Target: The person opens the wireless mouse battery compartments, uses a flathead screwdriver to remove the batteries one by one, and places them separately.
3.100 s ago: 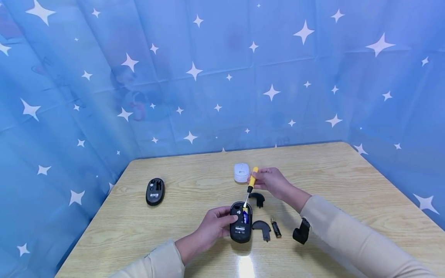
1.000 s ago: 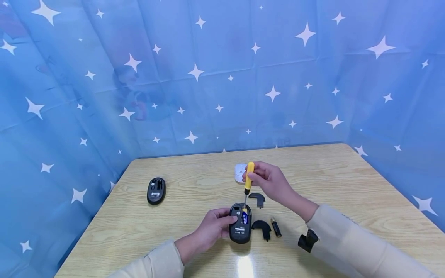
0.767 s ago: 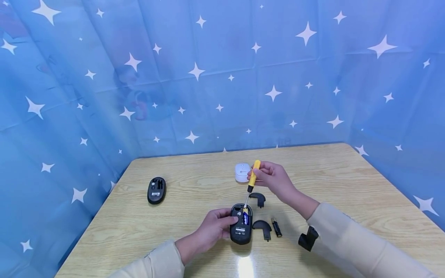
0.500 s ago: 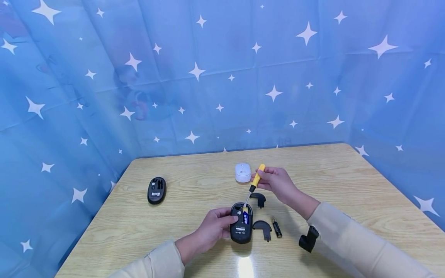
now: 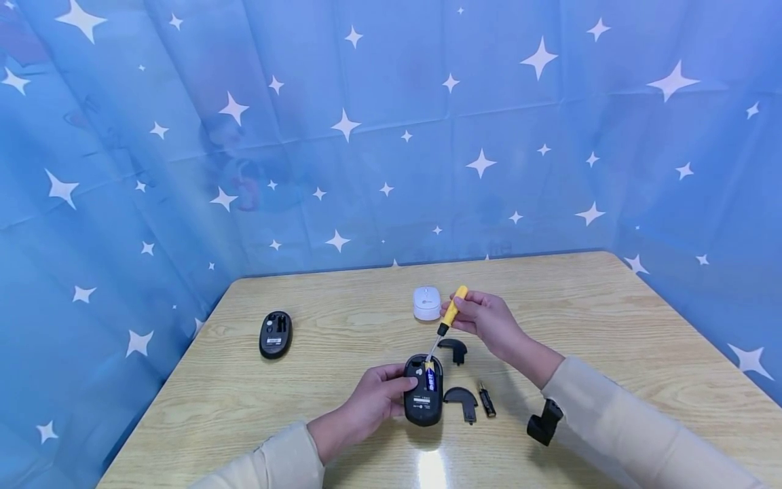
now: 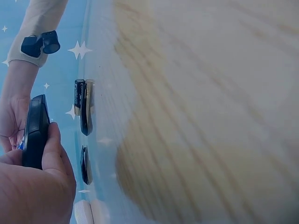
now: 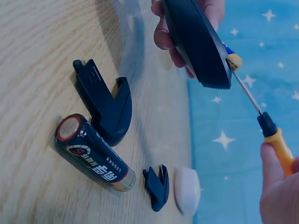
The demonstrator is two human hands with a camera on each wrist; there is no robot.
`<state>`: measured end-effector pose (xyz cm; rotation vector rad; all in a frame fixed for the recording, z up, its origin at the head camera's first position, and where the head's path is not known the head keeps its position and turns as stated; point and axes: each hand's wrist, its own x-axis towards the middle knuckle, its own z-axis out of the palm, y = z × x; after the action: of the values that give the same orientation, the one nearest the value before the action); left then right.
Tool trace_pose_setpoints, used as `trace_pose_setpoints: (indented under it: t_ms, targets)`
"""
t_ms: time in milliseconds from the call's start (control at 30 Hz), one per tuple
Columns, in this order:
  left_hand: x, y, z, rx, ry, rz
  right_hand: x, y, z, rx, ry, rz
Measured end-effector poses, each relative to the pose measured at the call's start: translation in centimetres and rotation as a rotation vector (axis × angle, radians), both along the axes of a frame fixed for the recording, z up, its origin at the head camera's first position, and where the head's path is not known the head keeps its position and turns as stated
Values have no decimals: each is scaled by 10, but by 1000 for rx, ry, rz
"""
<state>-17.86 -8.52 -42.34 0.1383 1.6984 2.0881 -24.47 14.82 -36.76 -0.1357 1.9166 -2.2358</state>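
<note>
My left hand (image 5: pixel 374 399) grips a black computer mouse (image 5: pixel 421 409), underside up and raised off the table, thumb on its base. A blue battery with a yellow end (image 5: pixel 430 377) lies in its open compartment. In the right wrist view that battery's yellow end (image 7: pixel 234 61) sticks out above the mouse's underside. My right hand (image 5: pixel 491 324) pinches a screwdriver (image 5: pixel 452 314) by its yellow handle, fingers and thumb around it. The screwdriver's metal shaft (image 7: pixel 247 93) slants down to the battery's yellow end, its tip partly hidden there.
Right of the mouse on the wooden table (image 5: pixel 342 312) lie two black battery covers, one nearer (image 5: pixel 462 401) and one farther (image 5: pixel 453 349). A loose black battery (image 5: pixel 487 401) lies beside them. A white mouse (image 5: pixel 426 303) stands behind; another black mouse (image 5: pixel 275 335) lies left.
The screwdriver's handle has swung left, then back right, and now leans farther right, its tip staying at the battery's end. My left hand and the mouse have hardly moved.
</note>
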Motion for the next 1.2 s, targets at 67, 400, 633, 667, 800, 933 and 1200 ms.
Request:
trace_pose_setpoints:
  t_ms: [67,400,633,667,800,933,1200]
  targets:
    - [0,0,0,4,5,3,1,0,1,2,10,5]
    - [-1,1,2,9,15,14,0,4,15,-41,125,58]
    - [-1,1,4,17,11,20,-4,17,33,-24,151,12]
    - [-1,1,4,19,12,18,-4,19,35,-25,144,1]
    - [-1,0,4,22,13,13,-6,30,42,4,124,-24]
    - [-2,0,3,23,12,12,-8,39,45,65,115,-28]
    - [-2,-1,4,22,10,8,-17,65,41,169,69,-104]
